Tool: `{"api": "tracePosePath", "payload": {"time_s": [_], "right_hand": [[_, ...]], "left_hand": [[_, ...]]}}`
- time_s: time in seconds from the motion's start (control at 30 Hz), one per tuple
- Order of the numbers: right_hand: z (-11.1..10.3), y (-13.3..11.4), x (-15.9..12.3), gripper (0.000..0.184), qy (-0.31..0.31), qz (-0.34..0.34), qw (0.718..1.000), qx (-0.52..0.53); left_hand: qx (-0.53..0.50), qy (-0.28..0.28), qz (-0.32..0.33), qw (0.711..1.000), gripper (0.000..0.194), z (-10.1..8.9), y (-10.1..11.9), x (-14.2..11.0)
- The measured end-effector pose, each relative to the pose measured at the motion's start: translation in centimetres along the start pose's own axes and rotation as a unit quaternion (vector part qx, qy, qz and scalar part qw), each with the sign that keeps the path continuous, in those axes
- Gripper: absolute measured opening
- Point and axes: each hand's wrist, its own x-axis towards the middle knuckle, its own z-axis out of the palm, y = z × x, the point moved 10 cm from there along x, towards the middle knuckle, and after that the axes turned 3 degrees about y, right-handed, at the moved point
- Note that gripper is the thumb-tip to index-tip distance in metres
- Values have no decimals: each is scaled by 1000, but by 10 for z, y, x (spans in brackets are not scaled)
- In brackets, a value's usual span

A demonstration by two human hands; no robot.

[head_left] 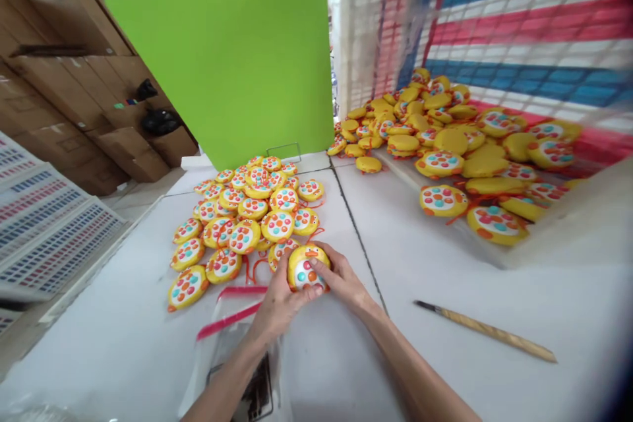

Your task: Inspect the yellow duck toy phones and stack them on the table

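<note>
Both my left hand (279, 300) and my right hand (341, 280) grip a round yellow duck-faced toy (306, 268) from either side, its white face with coloured buttons turned up. Just beyond my hands lies a heap of similar toys (242, 211), many trailing orange cords. The nearest of these almost touches my left hand. Under my left wrist lies a clear plastic bag (232, 356) with a red strip along its mouth. Part of the bag is hidden by my forearm.
A white table (119, 336) carries the heap. To the right, a wooden-handled pointed tool (487, 331) lies on it. Beyond stands a white bin (568, 224) piled with more toys, before a striped woven sheet. A green board (222, 46), cardboard boxes (64, 79) and printed sheets (49, 231) surround the table.
</note>
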Motion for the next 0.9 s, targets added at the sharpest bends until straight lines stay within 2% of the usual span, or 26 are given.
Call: {"api": "tracePosePath", "payload": {"time_s": [0.1,0.27,0.43,0.57,0.7,0.9], "right_hand": [[5,1,-4,40,7,1,1000,-3],[12,3,-7,35,10,-12,1000,-25],[21,10,-5,39,-14,2,1000,-6],[27,15,-6,42,-25,21,999,7],[32,15,-9,41,-43,26,999,15],[36,7,-14,41,-66,21,998,5]], "left_hand": [[22,18,19,999,75,-4,0,-3],[21,21,12,999,71,-8,-4,-8],[-26,67,12,997,73,-23,-7,-15],[-62,101,-23,993,70,-33,-23,-21],[-117,115,-65,984,69,-35,-38,-30],[-56,123,-39,990,69,-38,-32,-45]]}}
